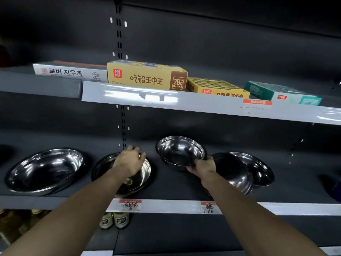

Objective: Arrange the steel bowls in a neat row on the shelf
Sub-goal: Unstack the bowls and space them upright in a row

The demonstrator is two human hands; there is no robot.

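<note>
Bowls of steel stand along the dark middle shelf [175, 189], five of them in view, and the row is not yet even. Nearest to the camera are the two bare forearms, which reach in from below; under them, on the lower level, two small bottles [114, 219] show beneath the handwritten price tags [130, 205]. The left hand [129, 160] lies over the far rim of the second bowl [132, 180], fingers spread and curled on the edge, so it seems to steady or push this bowl; whether it really clamps the rim cannot be told. The right hand [203, 168] is closed on the near rim of the smaller bowl [180, 151], which is tilted up toward the person with its far side close to the back wall. Just right of this hand stands a dark bowl [233, 172], and another bowl [255, 168] overlaps behind it; far left, well apart, sits the large bowl [45, 169]. Above, the upper shelf carries a yellow eraser box [144, 76] and other cartons.

The risks, as a judgement: the tilted bowl is held only by one edge, so smooth steel may slip from the fingers and fall on the shelf; if it is set down too fast it may knock the dark bowl at the right, which already stands near the front edge; the two overlapping bowls may slide together when one is touched.
</note>
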